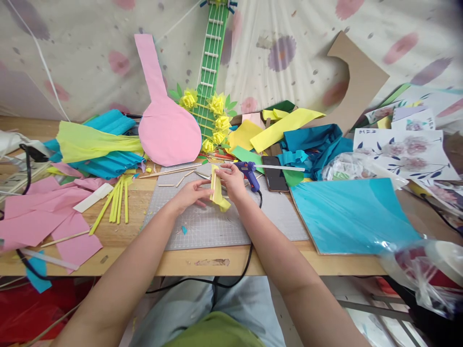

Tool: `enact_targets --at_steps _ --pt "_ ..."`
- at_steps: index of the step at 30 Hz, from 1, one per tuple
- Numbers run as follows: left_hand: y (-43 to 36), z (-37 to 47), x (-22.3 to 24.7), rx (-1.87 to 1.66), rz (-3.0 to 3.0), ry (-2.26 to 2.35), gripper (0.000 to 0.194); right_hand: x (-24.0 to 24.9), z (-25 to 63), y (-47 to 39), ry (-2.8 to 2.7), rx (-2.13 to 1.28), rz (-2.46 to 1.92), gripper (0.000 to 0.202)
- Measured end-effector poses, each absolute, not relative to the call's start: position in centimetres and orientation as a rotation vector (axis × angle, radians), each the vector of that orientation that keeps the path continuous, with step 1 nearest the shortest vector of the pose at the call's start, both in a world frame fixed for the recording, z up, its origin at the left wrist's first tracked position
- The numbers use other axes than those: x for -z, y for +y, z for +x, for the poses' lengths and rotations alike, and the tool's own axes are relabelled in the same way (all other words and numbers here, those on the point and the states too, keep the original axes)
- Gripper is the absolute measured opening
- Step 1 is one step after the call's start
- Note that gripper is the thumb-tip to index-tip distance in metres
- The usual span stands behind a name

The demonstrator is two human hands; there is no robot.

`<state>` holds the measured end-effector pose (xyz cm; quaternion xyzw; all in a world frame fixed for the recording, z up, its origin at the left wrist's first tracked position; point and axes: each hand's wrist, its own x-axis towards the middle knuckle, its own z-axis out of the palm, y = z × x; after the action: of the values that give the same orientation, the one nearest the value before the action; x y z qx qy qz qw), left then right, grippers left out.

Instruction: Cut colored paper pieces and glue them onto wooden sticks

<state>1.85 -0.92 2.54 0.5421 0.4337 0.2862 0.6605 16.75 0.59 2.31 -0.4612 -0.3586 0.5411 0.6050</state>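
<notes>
Above the grey cutting mat (202, 233), a small piece of yellow crepe paper (222, 205) is held upright between my two hands. A thin pale strip, perhaps a stick, runs along its left edge. My left hand (190, 195) pinches the lower left side of the paper, fingers pointing right. From the right, my right hand (233, 182) grips its upper part with bent fingers. Just beyond that hand lies a purple glue gun (249, 174) with a white glue stick (280, 167) in it. Scissors, partly hidden, lie behind the paper.
A pink guitar-shaped cutout (170, 132) and a green paper guitar with yellow flowers (208, 91) lean at the back. Yellow strips (118, 200) and pink paper (47, 207) lie left. A phone (275, 174) and a blue wrapped sheet (354, 214) lie right. A black cable (249, 260) crosses the table edge.
</notes>
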Motion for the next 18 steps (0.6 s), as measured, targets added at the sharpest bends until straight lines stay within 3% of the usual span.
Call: enact_targets --at_steps 9,14,18 --pt "0.2 0.1 -3.5 -0.808 0.942 0.944 0.054 -2.5 17.5 1.4 -0.550 -1.289 -0.951 0.029" --pt "1.6 -0.8 -2.8 -1.303 0.772 1.211 0.023 -2.7 17.6 1.3 -0.676 -1.298 -0.960 0.031" --pt "1.4 -0.3 -2.2 -1.307 0.839 1.140 0.020 -2.7 17.1 1.5 -0.808 -1.408 -0.952 0.035"
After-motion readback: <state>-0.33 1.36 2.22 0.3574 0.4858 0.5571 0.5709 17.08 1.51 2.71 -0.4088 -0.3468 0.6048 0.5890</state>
